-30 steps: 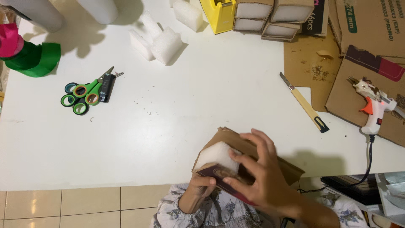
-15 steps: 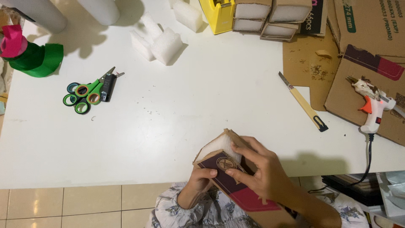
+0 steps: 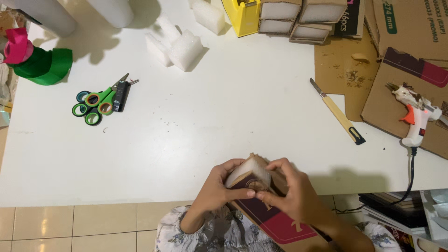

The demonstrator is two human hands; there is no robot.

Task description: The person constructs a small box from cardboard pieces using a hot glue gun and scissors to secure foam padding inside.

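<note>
You are gripping the maroon-printed brown cardboard box [image 3: 261,205] holding white foam [image 3: 249,170] with left hand [image 3: 215,189] and right hand [image 3: 291,193]; keep pressing the flap evenly.

- I see a white table [image 3: 224,121] across most of the frame.
- Lower centre, my hands hold a brown cardboard box [image 3: 268,205] with a maroon printed panel and white foam [image 3: 249,169] inside.
- Left: green-handled scissors [image 3: 99,100].
- Upper left: green tape roll [image 3: 44,67], pink one [image 3: 17,46].
- Top centre: yellow tape dispenser [image 3: 242,16].
- Right: white and orange glue gun [image 3: 415,114].
- Bottom: cream floor tiles [image 3: 70,228].
</note>
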